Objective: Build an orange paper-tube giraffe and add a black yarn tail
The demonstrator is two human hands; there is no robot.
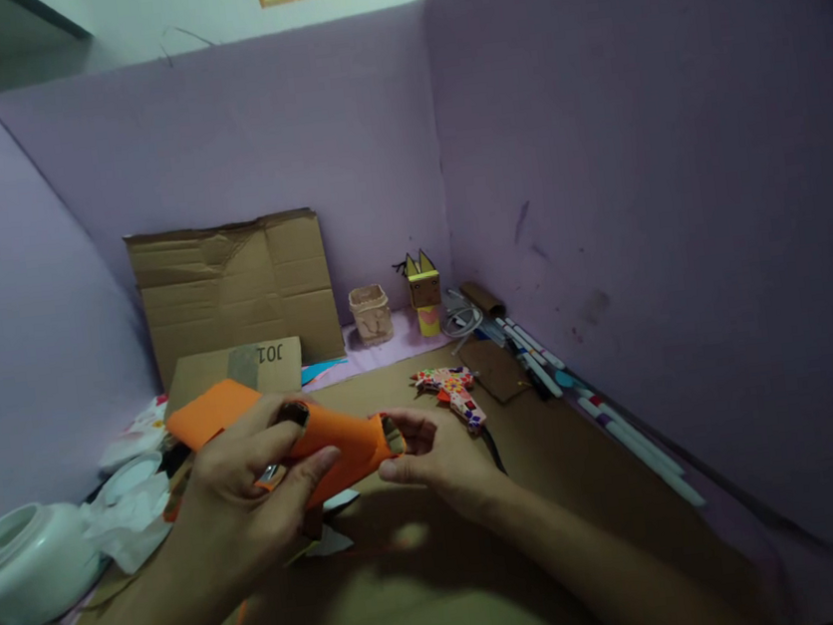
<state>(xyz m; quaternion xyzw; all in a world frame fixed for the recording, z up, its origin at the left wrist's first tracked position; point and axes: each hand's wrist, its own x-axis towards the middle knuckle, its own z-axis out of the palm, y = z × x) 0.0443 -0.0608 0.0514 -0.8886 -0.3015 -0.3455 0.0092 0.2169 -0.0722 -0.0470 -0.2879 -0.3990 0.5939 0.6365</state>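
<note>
An orange paper-covered cardboard piece [348,443], shaped like a hollow body with open ends, is held above the work surface. My left hand [254,471] is closed around its left part, thumb on the front and fingers behind. A small shiny bit shows between the thumb and fingers, too hidden to name. At the narrow right end, my right hand [432,451] pinches the rim, fingers behind and thumb in front. Brown cardboard shows inside both openings. Behind my left hand lies a flat orange sheet [213,413].
A floral-patterned glue gun [451,389] lies beyond my right hand, its cord trailing forward. Several markers [531,360] line the right wall. A cardboard animal figure [425,291] and a beige container [371,315] stand at the back. A white teapot [31,567] is at left.
</note>
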